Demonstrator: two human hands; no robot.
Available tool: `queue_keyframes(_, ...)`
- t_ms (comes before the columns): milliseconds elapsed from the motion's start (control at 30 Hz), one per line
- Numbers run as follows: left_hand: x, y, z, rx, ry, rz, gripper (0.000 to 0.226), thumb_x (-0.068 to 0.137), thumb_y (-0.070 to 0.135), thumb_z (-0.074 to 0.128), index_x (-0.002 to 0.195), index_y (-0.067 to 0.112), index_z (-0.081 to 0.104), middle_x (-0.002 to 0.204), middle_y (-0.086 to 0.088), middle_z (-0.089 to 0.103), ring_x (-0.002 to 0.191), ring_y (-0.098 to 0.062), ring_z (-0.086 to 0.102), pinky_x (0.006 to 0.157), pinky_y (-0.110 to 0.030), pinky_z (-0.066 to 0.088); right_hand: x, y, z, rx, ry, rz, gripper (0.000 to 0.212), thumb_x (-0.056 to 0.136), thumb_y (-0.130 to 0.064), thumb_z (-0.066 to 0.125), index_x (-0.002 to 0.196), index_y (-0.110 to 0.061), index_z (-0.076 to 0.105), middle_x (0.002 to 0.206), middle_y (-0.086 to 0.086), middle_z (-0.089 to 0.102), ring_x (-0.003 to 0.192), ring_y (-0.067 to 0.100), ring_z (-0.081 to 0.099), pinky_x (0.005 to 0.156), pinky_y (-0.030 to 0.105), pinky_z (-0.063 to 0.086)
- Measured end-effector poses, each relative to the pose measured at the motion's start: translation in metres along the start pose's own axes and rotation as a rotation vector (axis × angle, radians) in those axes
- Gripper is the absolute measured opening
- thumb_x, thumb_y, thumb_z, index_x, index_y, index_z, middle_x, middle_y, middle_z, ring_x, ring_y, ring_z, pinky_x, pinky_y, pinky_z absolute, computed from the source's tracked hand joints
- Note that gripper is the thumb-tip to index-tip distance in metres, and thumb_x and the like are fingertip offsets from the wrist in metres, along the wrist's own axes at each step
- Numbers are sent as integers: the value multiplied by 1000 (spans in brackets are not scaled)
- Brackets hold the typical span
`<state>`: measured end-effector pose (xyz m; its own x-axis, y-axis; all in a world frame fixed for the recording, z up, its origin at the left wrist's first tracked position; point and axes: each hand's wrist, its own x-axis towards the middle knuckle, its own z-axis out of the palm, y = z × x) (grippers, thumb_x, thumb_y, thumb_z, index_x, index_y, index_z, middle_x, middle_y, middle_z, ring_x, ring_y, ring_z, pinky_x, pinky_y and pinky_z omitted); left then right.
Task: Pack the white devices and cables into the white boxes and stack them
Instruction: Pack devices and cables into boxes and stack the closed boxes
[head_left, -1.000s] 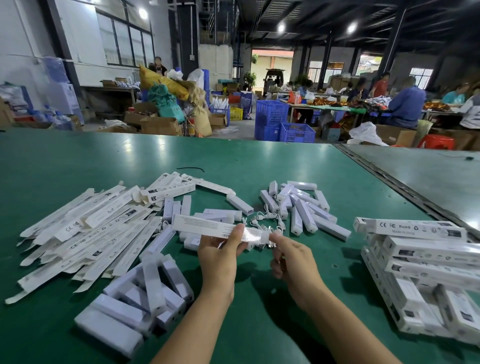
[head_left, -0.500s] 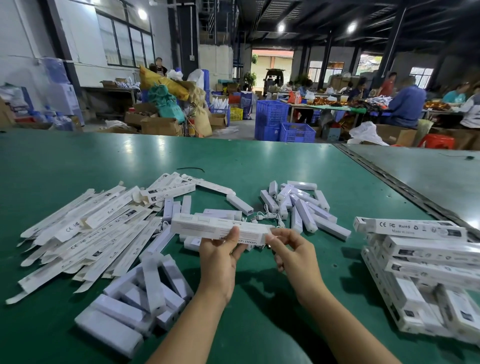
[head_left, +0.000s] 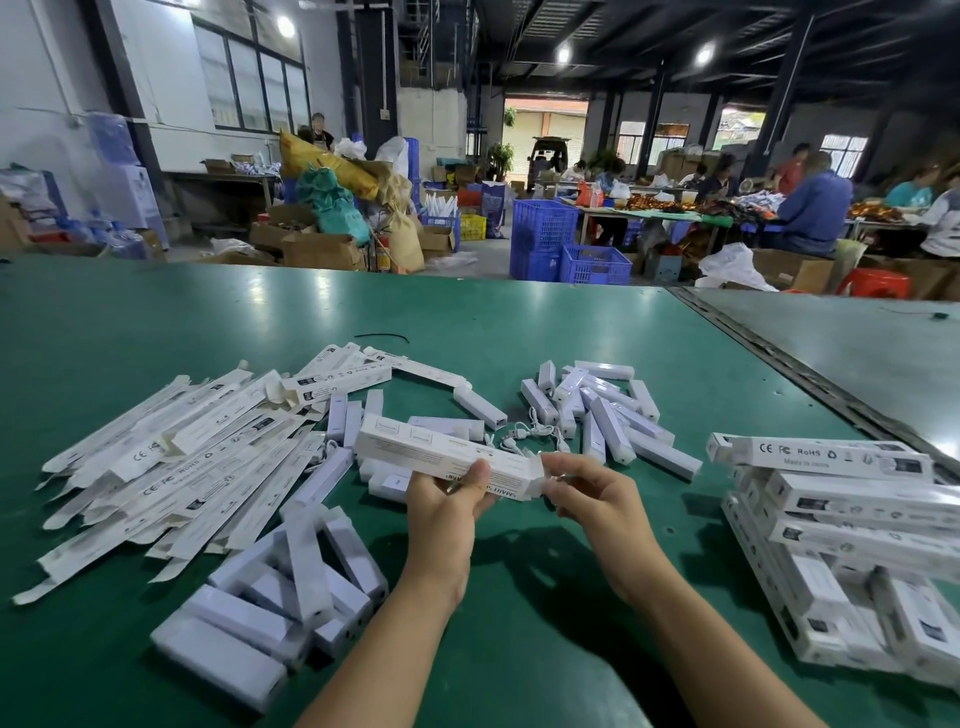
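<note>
My left hand (head_left: 451, 499) grips a long white box (head_left: 431, 451) held level above the green table (head_left: 519, 322). At the box's right end, my right hand (head_left: 592, 492) has its fingertips curled on the end flap. Flat unfolded white boxes (head_left: 171, 467) lie fanned out at the left. White devices (head_left: 291, 582) are heaped near my left forearm, and more white devices (head_left: 597, 410) lie at centre right. White cables (head_left: 524, 434) lie between the piles. A stack of packed white boxes (head_left: 852, 519) sits at the right.
A metal seam (head_left: 779, 364) divides this table from a grey table on the right. A short black cable tie (head_left: 382, 338) lies beyond the flat boxes. Blue crates (head_left: 561, 244), cardboard cartons and seated people fill the room behind.
The box in my hands has opened from flat into a full rectangular tube and lifted a little. My right hand has moved to its right end flap.
</note>
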<state>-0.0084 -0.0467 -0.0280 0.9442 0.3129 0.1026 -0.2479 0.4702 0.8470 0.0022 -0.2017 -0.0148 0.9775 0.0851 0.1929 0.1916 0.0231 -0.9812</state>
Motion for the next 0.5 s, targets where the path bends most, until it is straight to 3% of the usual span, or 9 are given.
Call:
queue_keyframes(133, 2, 1, -1, -22, 21, -8, 31, 94, -4, 58, 122, 11, 57, 112, -2, 74, 103, -16, 71, 79, -31, 60, 4, 1, 1, 45, 50, 13, 32, 83, 4, 70, 100, -23, 74, 88, -1, 76, 70, 8, 60, 65, 18, 48)
queue_keyframes(200, 1, -1, 0, 8, 9, -14, 31, 94, -3, 60, 122, 11, 58, 109, -1, 75, 102, -16, 72, 79, -30, 60, 5, 3, 2, 21, 67, -22, 42, 83, 7, 69, 105, -28, 69, 90, -3, 77, 77, 5, 66, 70, 16, 51)
queue_keyframes(267, -1, -3, 2, 38, -4, -19, 29, 93, -3, 61, 117, 14, 60, 106, -2, 75, 101, -17, 72, 79, -29, 60, 4, 4, 4, -27, 48, -68, 48, 84, 10, 65, 108, -31, 67, 92, -3, 77, 82, 6, 68, 78, 20, 54)
queue_keyframes(367, -1, 0, 3, -29, 38, -37, 26, 94, -1, 61, 117, 11, 59, 107, -3, 75, 100, -18, 72, 79, -32, 60, 4, 5, 4, 29, 108, -117, 49, 79, 12, 67, 102, -31, 71, 91, -4, 75, 79, 11, 66, 75, 24, 55)
queue_keyframes(500, 1, 7, 3, -190, 118, -100, 28, 93, 3, 61, 121, 4, 57, 113, -17, 72, 102, -30, 71, 74, -38, 62, 5, 8, 1, 37, 124, -53, 40, 78, 10, 72, 105, -19, 67, 83, -1, 73, 79, 14, 67, 78, 28, 55)
